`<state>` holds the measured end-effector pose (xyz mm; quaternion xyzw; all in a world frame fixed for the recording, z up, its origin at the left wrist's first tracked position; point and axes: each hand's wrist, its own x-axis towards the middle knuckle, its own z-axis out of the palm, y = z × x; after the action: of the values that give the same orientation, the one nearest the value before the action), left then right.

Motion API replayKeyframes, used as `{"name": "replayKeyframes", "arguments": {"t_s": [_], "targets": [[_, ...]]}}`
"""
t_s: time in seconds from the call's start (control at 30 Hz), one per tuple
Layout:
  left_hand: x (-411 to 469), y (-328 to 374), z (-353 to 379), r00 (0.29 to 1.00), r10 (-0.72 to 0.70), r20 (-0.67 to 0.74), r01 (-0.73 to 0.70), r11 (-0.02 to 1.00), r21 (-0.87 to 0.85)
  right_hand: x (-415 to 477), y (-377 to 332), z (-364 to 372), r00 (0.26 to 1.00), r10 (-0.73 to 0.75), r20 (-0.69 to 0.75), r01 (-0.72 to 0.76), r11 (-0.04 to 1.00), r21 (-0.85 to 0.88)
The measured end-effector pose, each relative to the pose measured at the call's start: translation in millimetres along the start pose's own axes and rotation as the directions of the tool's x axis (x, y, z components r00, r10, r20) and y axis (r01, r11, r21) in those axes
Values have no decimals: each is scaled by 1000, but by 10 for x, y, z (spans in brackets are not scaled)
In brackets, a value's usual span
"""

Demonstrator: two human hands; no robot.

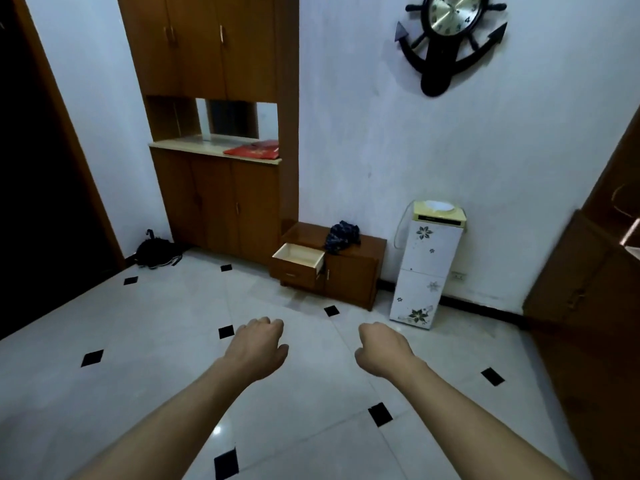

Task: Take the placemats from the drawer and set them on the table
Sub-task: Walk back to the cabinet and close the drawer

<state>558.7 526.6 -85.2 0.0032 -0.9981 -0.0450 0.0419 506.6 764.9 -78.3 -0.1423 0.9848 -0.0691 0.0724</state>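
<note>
Drawer [299, 257] pulled out, placemats unseen
It's at 12 o'clock: they're either taken or lying hidden inside. My left hand [259, 344] and right hand [381, 348] hold nothing, fingers loosely curled.

Only the dark numerals on the gold dial of the anchor-shaped wall clock [453, 12] can be made out, a 4 at four o'clock plainest, the rest blurred or cut off.
</note>
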Motion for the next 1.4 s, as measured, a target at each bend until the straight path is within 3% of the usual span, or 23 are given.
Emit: {"name": "replayKeyframes", "arguments": {"t_s": [0.23,0.5,0.73,1.0,1.2,1.4], "targets": [[1398,-512,3,999,30,35,-31,1000,4,1315,-189,-162,999,38,-11,-38,999,32],[2985,-769,398,997,34,67,-33,999,-5,3093,107,-65,998,57,38,-60,996,67],[4467,-1123,599,992,-76,99,73,997,26,4997,284,-133,997,-33,64,30,998,55],[5844,-1850,831,981,-171,96,171,985,17,6771,-52,-293,978,-160,136,155,987,42],[7173,-2661,1139,989,-115,95,112,993,32,8133,-379,-30,980,-143,142,133,988,77],[8622,-3355,1368,995,24,94,-25,1000,11,9318,-582,161,991,0,131,-21,987,160]]}}
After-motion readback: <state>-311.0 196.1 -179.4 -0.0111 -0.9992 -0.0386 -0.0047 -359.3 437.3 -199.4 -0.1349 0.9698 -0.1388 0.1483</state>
